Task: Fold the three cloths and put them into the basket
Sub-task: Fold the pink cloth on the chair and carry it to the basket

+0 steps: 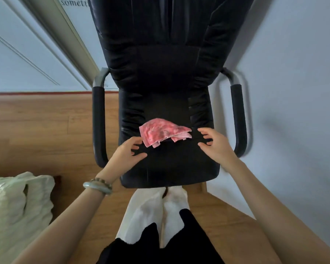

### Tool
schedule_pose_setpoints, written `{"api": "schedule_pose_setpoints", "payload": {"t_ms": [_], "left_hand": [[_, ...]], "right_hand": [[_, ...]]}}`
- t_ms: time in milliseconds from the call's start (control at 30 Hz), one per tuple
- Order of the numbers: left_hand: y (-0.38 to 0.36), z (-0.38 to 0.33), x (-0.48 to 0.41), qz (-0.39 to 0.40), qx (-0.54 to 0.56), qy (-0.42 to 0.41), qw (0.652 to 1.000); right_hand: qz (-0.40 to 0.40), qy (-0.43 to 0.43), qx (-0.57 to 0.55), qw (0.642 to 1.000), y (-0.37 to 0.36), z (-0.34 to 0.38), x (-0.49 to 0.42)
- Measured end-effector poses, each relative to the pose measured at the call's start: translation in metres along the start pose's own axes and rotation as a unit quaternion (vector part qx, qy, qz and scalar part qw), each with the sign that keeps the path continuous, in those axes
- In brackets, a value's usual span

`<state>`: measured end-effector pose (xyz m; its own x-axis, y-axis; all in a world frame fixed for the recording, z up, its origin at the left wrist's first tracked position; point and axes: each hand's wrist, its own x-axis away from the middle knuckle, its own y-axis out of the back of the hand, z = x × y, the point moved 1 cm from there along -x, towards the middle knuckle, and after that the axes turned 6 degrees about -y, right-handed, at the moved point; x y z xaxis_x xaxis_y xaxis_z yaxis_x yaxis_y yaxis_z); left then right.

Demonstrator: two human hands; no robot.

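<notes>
— Pink and mottled, the cloth (163,132) lay rumpled on the seat of a black padded chair (160,77), roughly folded, with layered edges showing at its near side. Where were the hands?

— Both hovered over the seat. The left hand (131,149) had its fingers curled loosely apart, fingertips just beside the cloth's near-left corner; I couldn't tell whether they touched it. The right hand (213,142) was spread open near the cloth's right tip, holding nothing.

— What stood around it?

— The chair's armrests (99,119) flanked the seat on both sides, the right one close to a pale wall (293,92). A wooden floor (36,126) ran to the left, with a white panelled door (27,44) behind. A pale green, crumpled bedcover (17,202) sat at the lower left. The left wrist wore a jade bangle (97,187) and a bead bracelet. No basket appeared in view.
</notes>
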<state>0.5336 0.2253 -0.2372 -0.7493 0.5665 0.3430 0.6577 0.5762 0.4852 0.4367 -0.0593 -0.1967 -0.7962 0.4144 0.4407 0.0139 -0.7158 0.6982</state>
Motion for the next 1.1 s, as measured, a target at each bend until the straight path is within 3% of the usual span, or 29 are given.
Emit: {"api": "schedule_pose_setpoints", "payload": {"t_ms": [267,600,833,967,1100], "left_hand": [[-0.052,0.077,-0.067,-0.016,-0.05,0.062,0.997],[-0.115,0.14,-0.108,-0.011,-0.231,0.027,0.973],[-0.117,0.141,-0.121,-0.034,-0.323,-0.017,0.946],[-0.1,0.125,-0.121,-0.048,-0.359,-0.044,0.931],[-0.063,0.096,-0.111,-0.158,-0.294,-0.021,0.942]], "right_hand": [[-0.001,0.016,0.053,0.998,-0.07,-0.052,-0.096],[0.014,0.036,0.206,0.978,-0.12,-0.109,-0.172],[0.008,0.117,0.285,0.951,-0.132,-0.123,-0.19],[-0.021,0.12,0.234,0.965,-0.12,-0.12,-0.19],[-0.037,0.106,0.077,0.991,-0.091,-0.099,-0.178]]}}
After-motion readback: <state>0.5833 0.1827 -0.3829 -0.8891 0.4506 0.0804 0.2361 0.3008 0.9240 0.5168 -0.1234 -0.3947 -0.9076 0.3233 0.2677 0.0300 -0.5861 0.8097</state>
